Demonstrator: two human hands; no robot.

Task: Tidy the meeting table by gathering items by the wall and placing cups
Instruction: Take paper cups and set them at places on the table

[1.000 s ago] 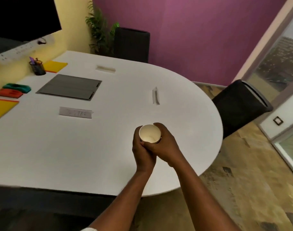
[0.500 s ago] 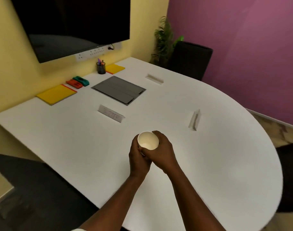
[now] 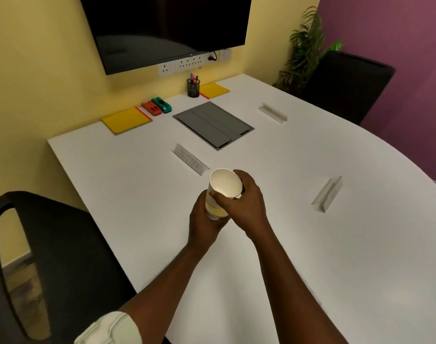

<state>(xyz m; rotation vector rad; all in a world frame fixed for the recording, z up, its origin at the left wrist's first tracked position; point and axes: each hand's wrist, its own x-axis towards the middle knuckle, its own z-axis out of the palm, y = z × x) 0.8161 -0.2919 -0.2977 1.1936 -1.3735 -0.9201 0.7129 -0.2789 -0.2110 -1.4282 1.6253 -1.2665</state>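
Both hands hold a white paper cup stack (image 3: 224,187) above the middle of the white meeting table (image 3: 323,256). My left hand (image 3: 203,223) wraps the lower part, where a yellowish band shows. My right hand (image 3: 244,204) grips the top cup near its rim, and its mouth tilts toward me. By the yellow wall lie two yellow notepads (image 3: 126,119) (image 3: 214,90), a red stapler (image 3: 151,108), a green stapler (image 3: 161,104) and a black pen holder (image 3: 193,87).
A grey cable hatch (image 3: 213,124) is set into the table. Three clear name-card stands (image 3: 190,162) (image 3: 327,194) (image 3: 272,112) sit around it. A black chair (image 3: 50,256) stands at the near left, another chair (image 3: 345,85) and a plant at the far right. A screen hangs on the wall.
My view has swung left toward the yellow wall. The cup has risen and tilted in my hands, so more of its side shows.
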